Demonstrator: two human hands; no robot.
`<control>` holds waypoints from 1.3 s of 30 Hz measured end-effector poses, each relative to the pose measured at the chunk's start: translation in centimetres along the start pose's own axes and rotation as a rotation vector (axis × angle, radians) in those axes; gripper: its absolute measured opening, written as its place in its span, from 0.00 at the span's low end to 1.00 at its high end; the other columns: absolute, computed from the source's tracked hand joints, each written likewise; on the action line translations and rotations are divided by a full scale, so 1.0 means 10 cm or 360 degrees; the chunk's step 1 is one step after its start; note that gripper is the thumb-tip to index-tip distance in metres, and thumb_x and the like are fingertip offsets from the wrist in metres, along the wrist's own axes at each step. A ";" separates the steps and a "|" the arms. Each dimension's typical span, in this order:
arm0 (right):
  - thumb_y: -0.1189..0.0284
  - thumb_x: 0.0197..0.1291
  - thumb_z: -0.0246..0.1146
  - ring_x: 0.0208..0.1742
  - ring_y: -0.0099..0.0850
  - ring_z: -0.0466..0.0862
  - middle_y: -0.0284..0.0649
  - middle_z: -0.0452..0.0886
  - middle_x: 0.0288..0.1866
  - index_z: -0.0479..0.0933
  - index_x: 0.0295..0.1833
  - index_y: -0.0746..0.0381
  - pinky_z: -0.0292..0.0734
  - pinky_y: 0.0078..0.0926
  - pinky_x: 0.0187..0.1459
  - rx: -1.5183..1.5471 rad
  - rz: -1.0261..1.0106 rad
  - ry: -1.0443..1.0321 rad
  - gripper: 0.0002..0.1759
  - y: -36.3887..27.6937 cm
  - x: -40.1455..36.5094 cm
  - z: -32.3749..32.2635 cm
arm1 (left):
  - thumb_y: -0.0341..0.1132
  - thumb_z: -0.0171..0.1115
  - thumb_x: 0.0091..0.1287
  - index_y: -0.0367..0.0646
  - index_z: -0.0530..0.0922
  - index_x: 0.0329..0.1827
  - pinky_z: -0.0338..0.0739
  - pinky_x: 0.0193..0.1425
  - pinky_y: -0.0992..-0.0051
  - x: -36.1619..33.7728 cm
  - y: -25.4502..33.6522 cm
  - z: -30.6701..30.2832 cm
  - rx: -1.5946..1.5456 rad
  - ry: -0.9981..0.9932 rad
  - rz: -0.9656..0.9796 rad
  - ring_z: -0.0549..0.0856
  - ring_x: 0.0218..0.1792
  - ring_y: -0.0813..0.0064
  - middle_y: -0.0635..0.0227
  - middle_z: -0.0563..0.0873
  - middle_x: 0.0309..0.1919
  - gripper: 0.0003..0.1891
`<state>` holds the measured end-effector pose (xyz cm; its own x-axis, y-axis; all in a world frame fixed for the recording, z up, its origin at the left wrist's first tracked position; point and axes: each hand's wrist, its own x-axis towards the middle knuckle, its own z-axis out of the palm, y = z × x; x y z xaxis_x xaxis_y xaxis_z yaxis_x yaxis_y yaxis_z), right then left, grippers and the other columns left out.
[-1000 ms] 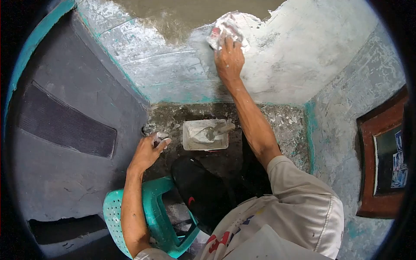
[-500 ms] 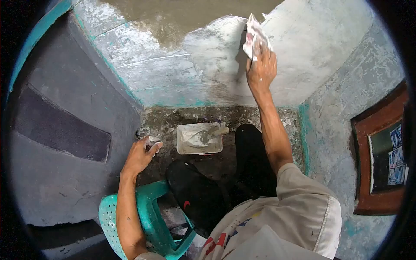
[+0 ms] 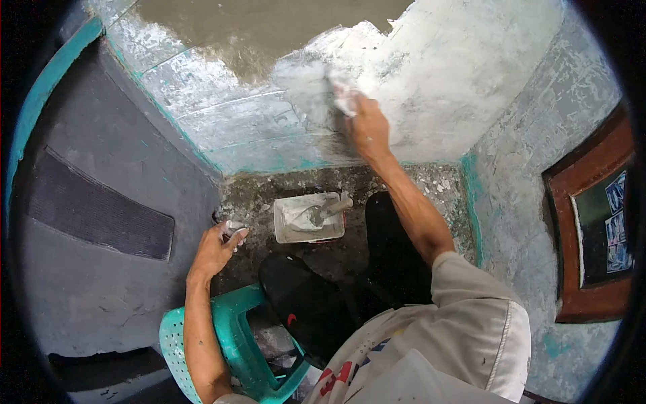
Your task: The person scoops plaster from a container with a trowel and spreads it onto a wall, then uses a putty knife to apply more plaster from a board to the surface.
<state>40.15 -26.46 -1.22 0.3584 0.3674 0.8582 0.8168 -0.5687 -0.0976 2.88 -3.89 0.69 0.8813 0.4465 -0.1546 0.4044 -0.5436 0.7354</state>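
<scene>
My right hand [image 3: 371, 126] grips a thin, white-smeared putty spreader [image 3: 345, 102], pressed to the wall [image 3: 431, 87] and blurred by motion. White putty coats the wall around it, while the upper part shows a damp grey-brown surface. My left hand [image 3: 217, 248] hangs low on the left with its fingers curled and smeared white; what lies in them is hard to make out. Between my arms, on the floor, stands a rectangular plastic tub [image 3: 291, 236] holding putty. A trowel [image 3: 330, 210] rests in it, its handle over the right rim.
Under my left forearm is a green plastic stool [image 3: 235, 310]. A dark grey panel [image 3: 108, 283] borders the left side. On the right wall hangs a brown wooden frame [image 3: 568, 269]. Debris covers the dirty floor [image 3: 252, 185] along the wall's foot.
My right hand has swept left and down across the wall with the spreader. My left hand stays almost where it was, and the tub and trowel have not moved.
</scene>
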 end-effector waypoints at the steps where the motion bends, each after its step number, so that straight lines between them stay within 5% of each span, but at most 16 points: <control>1: 0.78 0.61 0.66 0.46 0.48 0.82 0.51 0.81 0.57 0.74 0.70 0.68 0.83 0.45 0.46 0.0130 0.0278 0.0002 0.30 0.06 -0.01 -0.12 | 0.40 0.69 0.75 0.32 0.86 0.50 0.79 0.41 0.67 0.01 -0.03 0.00 0.0015 -0.0012 0.0013 0.82 0.31 0.74 0.59 0.90 0.31 0.16; 5: 0.76 0.64 0.68 0.47 0.48 0.84 0.51 0.82 0.55 0.73 0.70 0.70 0.84 0.45 0.44 -0.0120 0.0435 0.0335 0.29 0.27 0.34 -0.42 | 0.39 0.68 0.76 0.36 0.86 0.52 0.79 0.39 0.71 0.07 -0.02 0.03 0.0039 -0.0095 -0.0072 0.83 0.32 0.78 0.67 0.89 0.35 0.13; 7: 0.76 0.60 0.72 0.50 0.41 0.85 0.52 0.82 0.58 0.76 0.65 0.73 0.89 0.36 0.39 -0.0325 0.0437 0.0453 0.28 0.23 0.58 -0.30 | 0.40 0.68 0.77 0.35 0.86 0.51 0.80 0.39 0.69 0.06 0.06 0.03 0.0254 -0.0110 -0.0026 0.83 0.31 0.77 0.65 0.89 0.35 0.14; 12: 0.78 0.60 0.69 0.50 0.41 0.85 0.52 0.82 0.59 0.80 0.61 0.74 0.90 0.37 0.39 0.0010 0.0317 0.0643 0.23 -0.57 0.94 0.27 | 0.46 0.71 0.73 0.30 0.84 0.50 0.79 0.39 0.63 0.09 -0.01 0.02 0.0066 -0.0100 -0.0055 0.82 0.28 0.69 0.56 0.88 0.30 0.22; 16: 0.77 0.56 0.73 0.48 0.45 0.85 0.49 0.83 0.55 0.76 0.66 0.68 0.88 0.38 0.42 0.0091 0.0296 0.0372 0.30 -1.10 0.86 0.57 | 0.43 0.69 0.76 0.35 0.85 0.52 0.80 0.40 0.69 -0.01 0.01 -0.08 0.0215 -0.0090 -0.0130 0.84 0.31 0.76 0.63 0.90 0.34 0.17; 18: 0.76 0.55 0.73 0.46 0.45 0.86 0.50 0.84 0.53 0.78 0.64 0.67 0.88 0.38 0.42 0.0437 -0.0023 0.0371 0.29 -1.16 0.69 0.35 | 0.43 0.69 0.76 0.35 0.85 0.52 0.80 0.40 0.68 -0.02 -0.11 -0.12 0.0177 -0.0070 -0.0100 0.84 0.31 0.75 0.62 0.90 0.33 0.17; 21: 0.70 0.59 0.74 0.41 0.35 0.85 0.44 0.87 0.52 0.80 0.65 0.64 0.84 0.31 0.30 0.0290 0.0053 0.0456 0.28 -0.83 0.49 -0.02 | 0.43 0.69 0.75 0.35 0.85 0.51 0.80 0.40 0.67 -0.01 -0.18 -0.12 0.0155 -0.0038 -0.0050 0.84 0.31 0.75 0.61 0.90 0.33 0.17; 23: 0.67 0.57 0.77 0.44 0.35 0.86 0.46 0.87 0.57 0.82 0.64 0.63 0.85 0.30 0.33 -0.0147 0.0177 0.0332 0.29 -0.37 0.42 -0.26 | 0.43 0.69 0.75 0.35 0.85 0.51 0.79 0.39 0.67 0.01 -0.15 -0.09 0.0164 -0.0034 -0.0030 0.83 0.30 0.75 0.61 0.90 0.33 0.17; 25: 0.68 0.57 0.76 0.45 0.35 0.86 0.46 0.87 0.57 0.82 0.64 0.63 0.83 0.30 0.34 -0.0613 -0.0143 0.0517 0.28 0.23 0.46 -0.33 | 0.42 0.70 0.75 0.35 0.85 0.51 0.79 0.38 0.67 0.05 -0.01 -0.06 0.0137 -0.0085 -0.0064 0.83 0.30 0.75 0.62 0.89 0.32 0.16; 32: 0.75 0.60 0.63 0.52 0.43 0.82 0.45 0.79 0.63 0.81 0.58 0.68 0.80 0.47 0.50 -0.0487 -0.0294 -0.0014 0.20 0.13 0.12 0.42 | 0.44 0.71 0.74 0.33 0.85 0.51 0.79 0.40 0.63 0.08 -0.05 -0.02 0.0061 -0.0130 -0.0085 0.82 0.28 0.72 0.57 0.89 0.32 0.19; 33: 0.76 0.60 0.63 0.56 0.43 0.81 0.45 0.79 0.63 0.81 0.58 0.68 0.81 0.46 0.52 -0.0084 -0.0239 -0.0276 0.20 -0.06 0.01 0.35 | 0.44 0.71 0.74 0.33 0.85 0.50 0.79 0.39 0.64 0.06 -0.08 -0.03 0.0004 -0.0121 -0.0087 0.82 0.28 0.73 0.58 0.89 0.32 0.18; 34: 0.75 0.60 0.63 0.59 0.44 0.81 0.46 0.80 0.62 0.81 0.59 0.68 0.82 0.43 0.52 -0.0091 -0.0496 -0.0210 0.21 -0.04 -0.21 0.49 | 0.44 0.71 0.74 0.34 0.86 0.50 0.79 0.39 0.64 0.05 -0.08 -0.02 -0.0057 -0.0114 -0.0078 0.82 0.28 0.73 0.59 0.90 0.32 0.18; 36: 0.73 0.64 0.64 0.56 0.46 0.82 0.46 0.83 0.58 0.81 0.60 0.67 0.84 0.44 0.49 0.0096 -0.0429 -0.0404 0.20 -0.13 -0.32 0.22 | 0.43 0.70 0.75 0.35 0.86 0.52 0.78 0.38 0.67 0.00 -0.02 -0.07 0.0025 -0.0117 -0.0100 0.82 0.29 0.76 0.63 0.89 0.33 0.17; 39: 0.73 0.62 0.69 0.47 0.44 0.85 0.47 0.85 0.52 0.80 0.63 0.65 0.85 0.42 0.41 0.0001 0.0084 0.0043 0.23 0.23 -0.16 -0.12 | 0.43 0.69 0.76 0.36 0.86 0.54 0.78 0.38 0.70 0.02 -0.02 -0.11 0.0096 -0.0111 -0.0152 0.81 0.30 0.78 0.67 0.88 0.34 0.17</control>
<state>40.95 -29.22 -2.17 0.3888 0.3165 0.8653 0.7971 -0.5866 -0.1436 2.69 -2.88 1.23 0.8519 0.4492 -0.2690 0.4996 -0.5437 0.6744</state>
